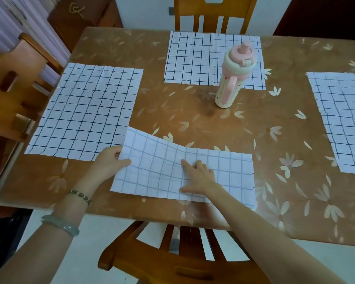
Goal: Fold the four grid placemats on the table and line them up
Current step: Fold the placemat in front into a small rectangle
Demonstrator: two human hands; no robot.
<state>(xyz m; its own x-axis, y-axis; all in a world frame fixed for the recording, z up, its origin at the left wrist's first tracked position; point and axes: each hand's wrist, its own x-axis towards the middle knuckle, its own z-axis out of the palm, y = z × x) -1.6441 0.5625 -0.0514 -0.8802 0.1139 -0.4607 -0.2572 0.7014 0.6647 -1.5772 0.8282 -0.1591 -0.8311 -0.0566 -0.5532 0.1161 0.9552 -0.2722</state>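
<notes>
The nearest placemat (172,173) lies half-folded at the worktop (213,124) front edge. The left hand (109,160) pinches its left edge; the right hand (199,177) presses flat, gripping nothing. Three placemats remain unfolded: left (86,111), far (197,58), right (344,119).

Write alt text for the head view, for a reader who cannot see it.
Two hands fold the nearest grid placemat: the left hand grips its left edge, the right hand presses its middle. Three more placemats lie flat around a pink bottle.

Left hand (109,160) pinching, right hand (199,177) pressed flat.
</notes>
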